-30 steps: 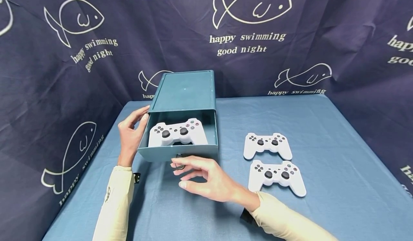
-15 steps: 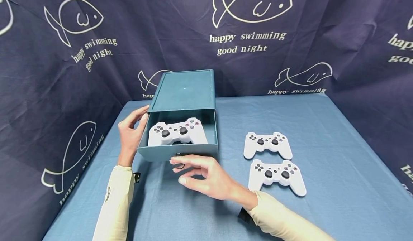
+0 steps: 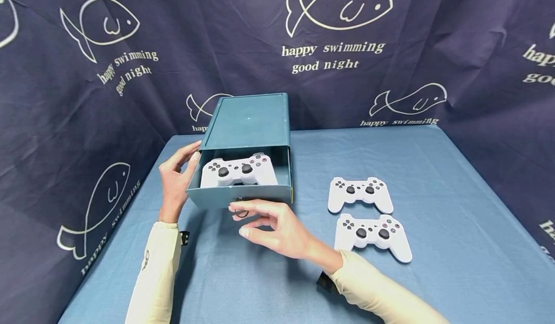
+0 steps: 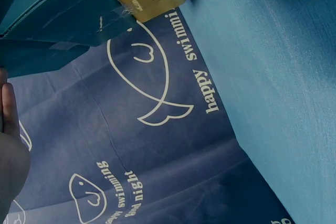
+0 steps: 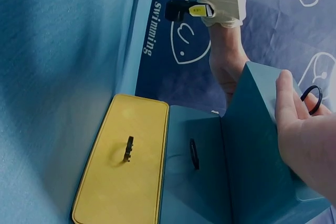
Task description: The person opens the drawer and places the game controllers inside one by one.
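A teal drawer cabinet stands against the back cloth, its top drawer partly pulled out. In that drawer lies a white game controller, its lower grips hidden behind the drawer front. My left hand rests against the cabinet's left side, thumb near the front edge. At the drawer front, my right hand has its fingers loosely bent and touching the panel by the black ring pull. The right wrist view shows the ring beside those fingers, not plainly gripped.
Two more white controllers, a farther one and a nearer one, lie right of the cabinet on the blue cloth. Beneath the top drawer are a teal drawer and a yellow drawer, both closed with black pulls.
The top drawer has slid somewhat back into the cabinet with the controller inside. My right hand has moved forward along with its front. The left hand has stayed put.
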`<state>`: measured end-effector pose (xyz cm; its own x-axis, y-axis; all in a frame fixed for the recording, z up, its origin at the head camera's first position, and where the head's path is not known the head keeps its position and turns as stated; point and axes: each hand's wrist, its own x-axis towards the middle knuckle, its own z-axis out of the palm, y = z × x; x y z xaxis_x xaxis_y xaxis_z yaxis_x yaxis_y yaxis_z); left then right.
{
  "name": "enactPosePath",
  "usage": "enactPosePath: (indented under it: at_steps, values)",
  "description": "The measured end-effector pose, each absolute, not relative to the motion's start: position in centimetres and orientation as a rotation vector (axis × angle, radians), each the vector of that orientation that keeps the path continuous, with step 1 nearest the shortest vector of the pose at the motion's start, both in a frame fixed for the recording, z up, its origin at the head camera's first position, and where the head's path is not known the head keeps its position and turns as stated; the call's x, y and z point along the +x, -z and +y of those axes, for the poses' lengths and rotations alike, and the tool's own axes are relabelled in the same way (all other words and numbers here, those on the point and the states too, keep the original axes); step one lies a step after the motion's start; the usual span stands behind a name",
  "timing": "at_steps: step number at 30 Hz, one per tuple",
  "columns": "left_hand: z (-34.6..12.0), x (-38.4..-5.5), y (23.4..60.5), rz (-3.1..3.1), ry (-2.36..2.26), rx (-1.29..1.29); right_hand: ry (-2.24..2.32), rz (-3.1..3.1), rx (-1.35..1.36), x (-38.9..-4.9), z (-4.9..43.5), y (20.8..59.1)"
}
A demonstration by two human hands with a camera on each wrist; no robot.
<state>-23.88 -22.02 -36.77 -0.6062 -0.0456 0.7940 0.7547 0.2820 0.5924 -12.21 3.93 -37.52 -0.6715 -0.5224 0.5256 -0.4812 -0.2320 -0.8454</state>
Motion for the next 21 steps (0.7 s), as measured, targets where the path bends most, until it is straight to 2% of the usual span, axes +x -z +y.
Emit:
enactPosePath:
  at_steps: [21]
  values:
    - [-22.0, -23.7, 36.8, -1.839, 1.392, -0.626, 2.115, 1.944, -1.205, -14.0, 3.9, 37.2]
